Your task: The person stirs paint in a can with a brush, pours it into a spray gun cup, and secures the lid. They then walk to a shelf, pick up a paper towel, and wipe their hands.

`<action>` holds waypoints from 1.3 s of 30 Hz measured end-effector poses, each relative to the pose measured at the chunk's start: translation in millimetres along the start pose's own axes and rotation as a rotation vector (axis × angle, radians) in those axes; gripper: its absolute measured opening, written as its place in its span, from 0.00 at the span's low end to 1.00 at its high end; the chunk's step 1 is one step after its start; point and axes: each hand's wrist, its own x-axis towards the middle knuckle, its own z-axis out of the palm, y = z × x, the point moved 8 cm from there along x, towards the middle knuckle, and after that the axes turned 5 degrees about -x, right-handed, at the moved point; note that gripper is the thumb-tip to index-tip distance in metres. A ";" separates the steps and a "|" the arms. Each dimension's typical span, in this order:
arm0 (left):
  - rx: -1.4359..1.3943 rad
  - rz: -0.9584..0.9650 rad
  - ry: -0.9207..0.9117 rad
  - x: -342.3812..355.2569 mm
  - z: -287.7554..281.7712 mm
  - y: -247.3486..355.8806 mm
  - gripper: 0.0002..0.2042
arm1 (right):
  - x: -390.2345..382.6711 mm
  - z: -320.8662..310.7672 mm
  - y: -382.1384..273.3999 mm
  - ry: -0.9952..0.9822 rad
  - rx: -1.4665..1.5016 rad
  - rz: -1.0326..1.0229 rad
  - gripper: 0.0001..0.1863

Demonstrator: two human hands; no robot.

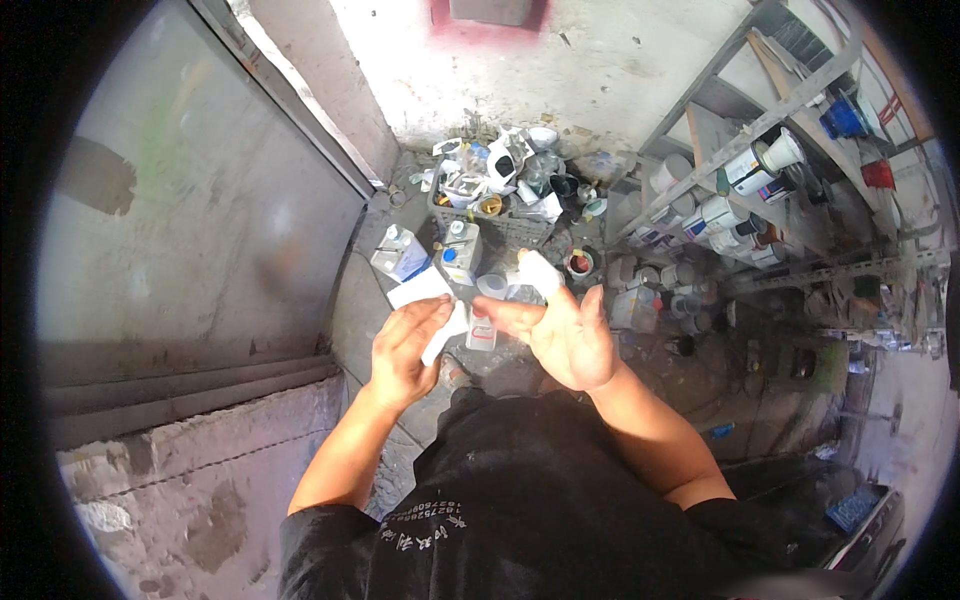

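A folded white sheet, paper or thin cloth (422,287), is pinched in my left hand (403,350), with part of it hanging below the fingers. My right hand (572,338) is turned palm up with its fingers spread. A white wrap or scrap (540,273) covers one of its fingers; I cannot tell whether it is a bandage or tissue. Another finger of that hand points toward the sheet. Just beneath the hands, on the floor, is a small translucent bottle with a red-marked label (481,333). Its top is partly hidden.
Two pale jugs, one with a blue label (407,262) and one with a blue cap (460,262), stand beyond my hands. Behind them a grey crate (510,229) overflows with waste. Shelves of paint cans (745,172) line the right; a metal door (200,230) fills the left.
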 end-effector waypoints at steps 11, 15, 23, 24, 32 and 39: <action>-1.679 -1.085 0.406 -33.3 75.3 14.4 0.19 | 2.9 -13.9 -20.9 0.311 -1.206 -0.161 0.56; -1.585 -1.151 0.374 -42.9 73.6 7.6 0.19 | -4.5 -11.8 -21.1 0.221 -1.375 -0.118 0.53; -0.231 -0.146 -0.239 -5.9 48.1 47.5 0.21 | 13.2 6.0 -51.9 0.071 -1.533 -0.112 0.39; -0.174 -0.072 -0.247 -4.7 46.1 51.1 0.21 | 14.9 12.1 -58.3 0.066 -1.548 -0.158 0.38; -1.388 -1.014 0.281 -41.1 62.0 -1.8 0.18 | 12.6 12.0 -61.3 0.348 -1.185 -0.272 0.51; -1.624 -1.186 0.394 -49.6 69.1 12.6 0.22 | 1.0 11.0 -50.4 0.240 -1.555 -0.491 0.56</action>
